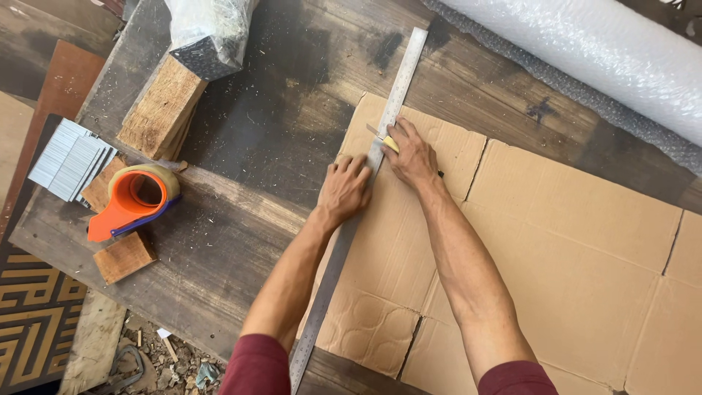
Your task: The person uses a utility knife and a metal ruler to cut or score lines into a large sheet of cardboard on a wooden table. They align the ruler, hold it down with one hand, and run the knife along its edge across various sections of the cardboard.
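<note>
A flattened brown cardboard sheet (570,249) lies on a dark wooden workbench (278,110). A long steel ruler (398,80) runs diagonally along the sheet's left edge. My left hand (344,189) presses flat on the ruler, fingers spread. My right hand (412,155) sits just right of the ruler, closed around a small yellow-handled cutter (390,142) whose blade touches the cardboard beside the ruler's edge. Both forearms reach in from the bottom, with dark red sleeves.
An orange tape dispenser (134,199) rests on wood blocks (161,108) at the left, beside a block of metal staples (71,159). A bubble-wrap roll (607,51) lies across the top right. A plastic bag (208,33) sits at the top. Rubble shows below the bench edge.
</note>
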